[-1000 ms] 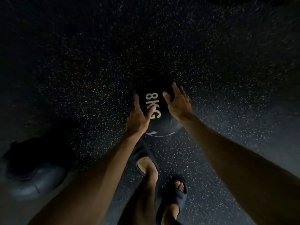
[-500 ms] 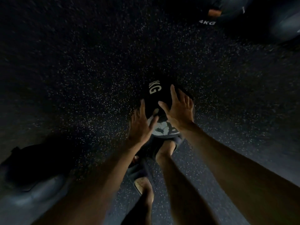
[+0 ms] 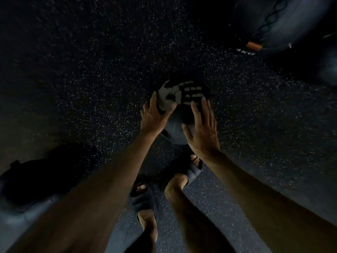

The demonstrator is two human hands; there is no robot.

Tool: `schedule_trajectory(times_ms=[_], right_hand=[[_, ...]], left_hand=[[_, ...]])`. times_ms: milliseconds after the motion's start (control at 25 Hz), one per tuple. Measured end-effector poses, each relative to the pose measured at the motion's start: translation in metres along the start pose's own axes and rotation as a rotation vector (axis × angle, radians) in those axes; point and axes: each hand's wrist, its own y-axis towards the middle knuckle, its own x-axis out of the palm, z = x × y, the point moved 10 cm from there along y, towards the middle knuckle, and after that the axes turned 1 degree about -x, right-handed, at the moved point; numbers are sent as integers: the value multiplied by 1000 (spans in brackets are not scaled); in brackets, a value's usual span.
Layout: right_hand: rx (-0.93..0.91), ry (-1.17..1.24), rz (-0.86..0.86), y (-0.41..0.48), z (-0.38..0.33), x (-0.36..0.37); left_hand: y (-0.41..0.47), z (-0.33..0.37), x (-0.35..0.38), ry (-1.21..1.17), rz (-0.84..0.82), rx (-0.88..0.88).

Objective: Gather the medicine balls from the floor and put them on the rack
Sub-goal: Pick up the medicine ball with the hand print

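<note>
Black medicine ball bears a grey handprint; dark floor is white-speckled.

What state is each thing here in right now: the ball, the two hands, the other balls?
Black medicine ball with pale handprint graphic: held between both hands; lifted or not, unclear.
Left hand: fingers flat on the ball's left side.
Right hand: fingers straight, pressing its right side.
Grey-blue laced ball, top right: untouched.
Grey ball, lower left: untouched.
</note>
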Motion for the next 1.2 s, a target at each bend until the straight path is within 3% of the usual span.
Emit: schedule_trajectory(times_ms=[80,240,480,680,880,1000,1200], right_hand=[[-7,0,-53,12,8,-4],[29,14,-123,82,8,-18],[165,93,-222,204,-8,-29],[186,66,-33,226,-20,-49],[242,71,-104,203,-20,-54],[284,113,-107,242,-22,-66],[405,158,-174,348,-12,-86]], left_hand=[[21,21,-10,-57,45,-43],[22,55,-17,111,34,17],[28,89,-11,284,-41,320],[105,128,-56,289,-125,267],[197,185,-84,345,-203,217],[231,219,-96,338,-142,233],[220,230,-119,416,-17,405]])
